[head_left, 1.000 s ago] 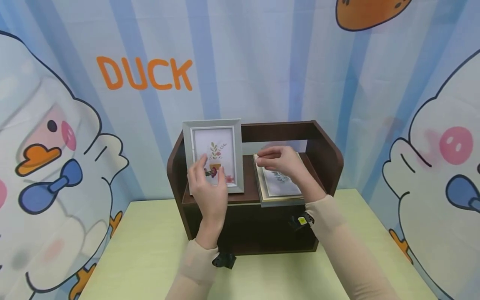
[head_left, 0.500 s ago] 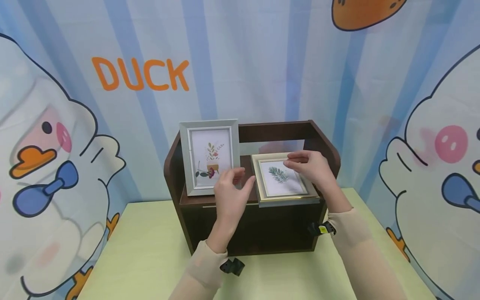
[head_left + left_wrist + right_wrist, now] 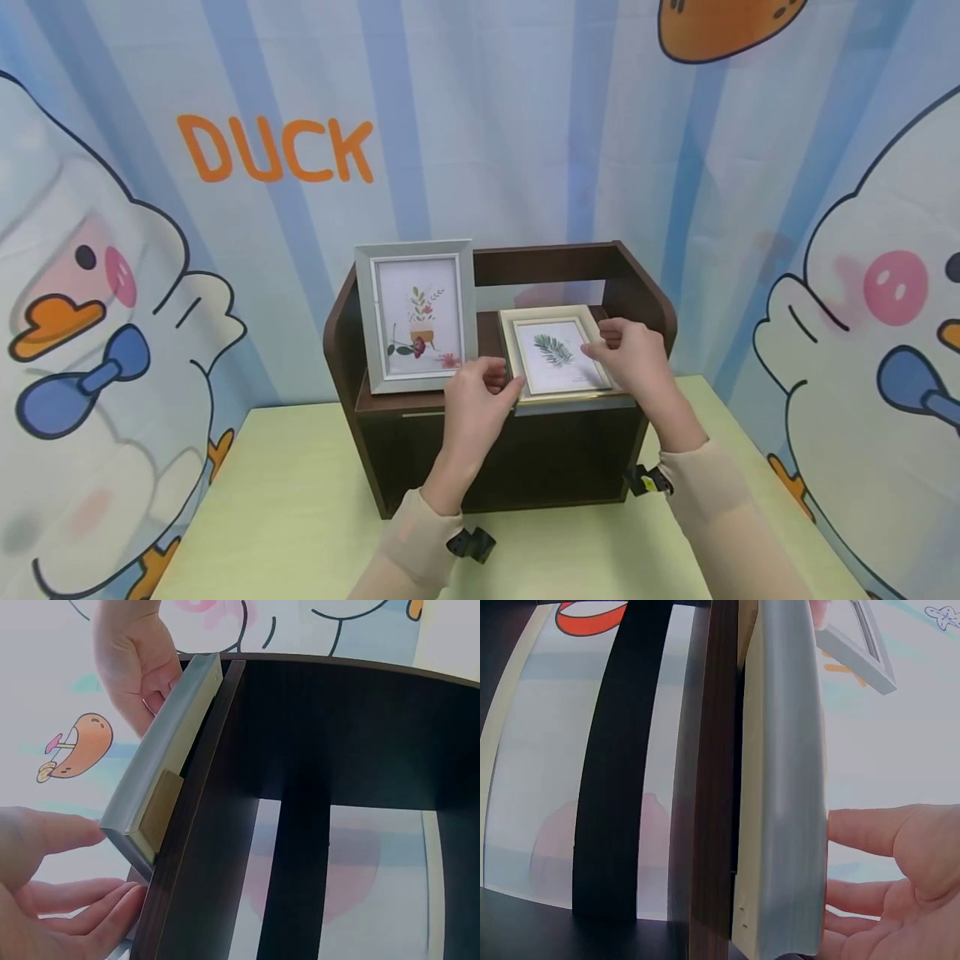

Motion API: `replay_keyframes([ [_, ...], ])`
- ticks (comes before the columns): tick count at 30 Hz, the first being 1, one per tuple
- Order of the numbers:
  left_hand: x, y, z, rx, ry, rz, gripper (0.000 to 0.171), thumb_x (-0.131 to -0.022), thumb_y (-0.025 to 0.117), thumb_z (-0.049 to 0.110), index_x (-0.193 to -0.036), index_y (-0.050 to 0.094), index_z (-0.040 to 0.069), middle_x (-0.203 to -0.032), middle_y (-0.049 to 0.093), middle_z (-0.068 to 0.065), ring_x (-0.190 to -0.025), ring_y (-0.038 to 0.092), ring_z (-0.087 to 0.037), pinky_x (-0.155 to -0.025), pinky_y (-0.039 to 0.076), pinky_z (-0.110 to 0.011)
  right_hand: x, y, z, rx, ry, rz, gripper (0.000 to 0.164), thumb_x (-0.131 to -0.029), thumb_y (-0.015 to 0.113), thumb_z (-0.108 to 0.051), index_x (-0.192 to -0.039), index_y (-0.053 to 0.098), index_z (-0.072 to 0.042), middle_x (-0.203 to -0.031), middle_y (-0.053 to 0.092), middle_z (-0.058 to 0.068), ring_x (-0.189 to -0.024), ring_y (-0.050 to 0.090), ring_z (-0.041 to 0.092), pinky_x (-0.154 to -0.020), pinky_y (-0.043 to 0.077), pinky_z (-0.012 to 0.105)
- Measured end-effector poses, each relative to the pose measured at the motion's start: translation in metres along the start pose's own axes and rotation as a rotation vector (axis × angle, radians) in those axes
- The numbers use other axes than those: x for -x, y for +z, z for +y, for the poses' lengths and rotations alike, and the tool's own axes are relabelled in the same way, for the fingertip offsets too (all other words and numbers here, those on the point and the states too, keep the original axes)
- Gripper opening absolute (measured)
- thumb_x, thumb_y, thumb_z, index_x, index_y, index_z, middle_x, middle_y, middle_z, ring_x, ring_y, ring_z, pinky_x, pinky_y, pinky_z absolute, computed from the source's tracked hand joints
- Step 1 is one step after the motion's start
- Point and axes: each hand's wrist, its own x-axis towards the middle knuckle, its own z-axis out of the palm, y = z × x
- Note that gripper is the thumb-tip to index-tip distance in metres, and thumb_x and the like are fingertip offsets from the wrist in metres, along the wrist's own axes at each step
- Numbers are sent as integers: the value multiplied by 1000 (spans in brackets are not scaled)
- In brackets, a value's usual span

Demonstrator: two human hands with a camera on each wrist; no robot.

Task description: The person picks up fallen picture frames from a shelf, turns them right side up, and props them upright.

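While left hand (image 3: 476,404) curves beside gold frame (image 3: 557,357) | right hand (image 3: 636,360) arches over it | grips apart

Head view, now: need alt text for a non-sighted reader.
A gold picture frame with a green leaf print lies face up on a dark brown shelf unit, a person's left hand at its near-left corner, right hand over its right side. To its left, a grey frame stands before a duck-patterned curtain.

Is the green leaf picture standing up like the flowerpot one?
No, the leaf frame lies face up, while the flowerpot frame stands on the brown shelf.
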Motion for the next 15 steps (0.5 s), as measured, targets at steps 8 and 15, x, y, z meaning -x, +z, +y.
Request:
replay_keyframes([
  [8,1,2,-1,27,-47,-44,30,-81,75,22,-102,70,1,-90,71,-11,-79,68,-18,-70,57,-29,3,1,2,60,12,-25,59,-89,65,-26,-135,46,6,-134,51,27,-119,53,38,-99,45,51],
  [15,3,1,0,17,-59,-44,32,-82,74,22,-105,70,1,-94,72,-11,-82,69,-19,-71,58,-31,2,1,2,82,46,-67,62,-90,63,-25,-139,41,8,-140,45,26,-125,47,40,-102,41,52],
])
